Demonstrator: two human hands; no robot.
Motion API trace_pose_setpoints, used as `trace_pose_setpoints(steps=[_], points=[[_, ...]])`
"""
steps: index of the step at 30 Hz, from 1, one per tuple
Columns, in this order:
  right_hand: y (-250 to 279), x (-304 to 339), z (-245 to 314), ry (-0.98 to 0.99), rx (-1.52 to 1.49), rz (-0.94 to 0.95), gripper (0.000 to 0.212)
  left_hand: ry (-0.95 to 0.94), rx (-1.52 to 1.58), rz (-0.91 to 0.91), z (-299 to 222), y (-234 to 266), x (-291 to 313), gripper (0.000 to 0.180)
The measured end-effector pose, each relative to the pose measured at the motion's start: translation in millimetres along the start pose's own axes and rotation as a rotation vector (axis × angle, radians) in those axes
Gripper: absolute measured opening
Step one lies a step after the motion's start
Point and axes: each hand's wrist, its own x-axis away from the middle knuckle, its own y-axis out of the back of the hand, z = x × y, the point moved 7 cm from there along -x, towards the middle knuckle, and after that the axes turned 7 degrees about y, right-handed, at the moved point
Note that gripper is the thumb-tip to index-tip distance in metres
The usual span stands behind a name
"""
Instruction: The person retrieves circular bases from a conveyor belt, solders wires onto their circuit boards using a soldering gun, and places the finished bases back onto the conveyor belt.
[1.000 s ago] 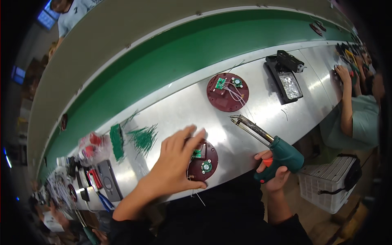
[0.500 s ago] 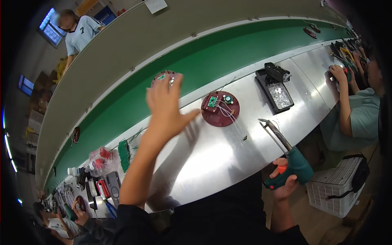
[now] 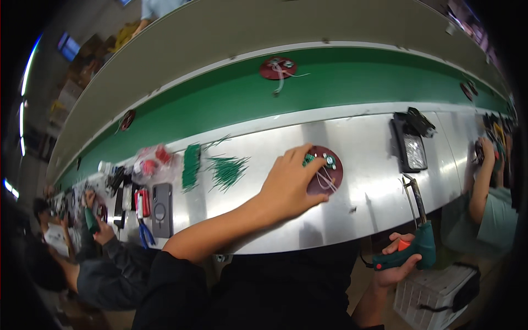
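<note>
A dark red round plate with small green circuit boards and thin white wires lies on the metal bench before me. My left hand curls over its left side, thumb at the near edge and fingers across the boards; the hand hides that part of the plate. In my right hand is a dark green soldering gun with an orange trigger, its tip pointing up past the bench's front edge. A second such plate rests on the green belt beyond.
Right of the plate stands a black tray with silvery filling. To the left lie green wire pieces, a phone, blue-handled pliers and a plastic bag. A white crate stands low right. Other people work at both sides.
My left hand has come back from the plate on the belt to the plate on the bench. The view has turned leftward. The right hand still holds the soldering gun.
</note>
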Motion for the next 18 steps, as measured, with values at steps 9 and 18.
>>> trace_pose_setpoints(steps=[9, 18], points=[[-80, 3, -7, -0.081, -0.056, 0.190, 0.077, -0.043, 0.130, 0.007, 17, 37, 74, 0.067], [-128, 10, -19, -0.144, -0.096, 0.287, 0.074, 0.245, -0.044, -0.350, 109, 88, 103, 0.017]])
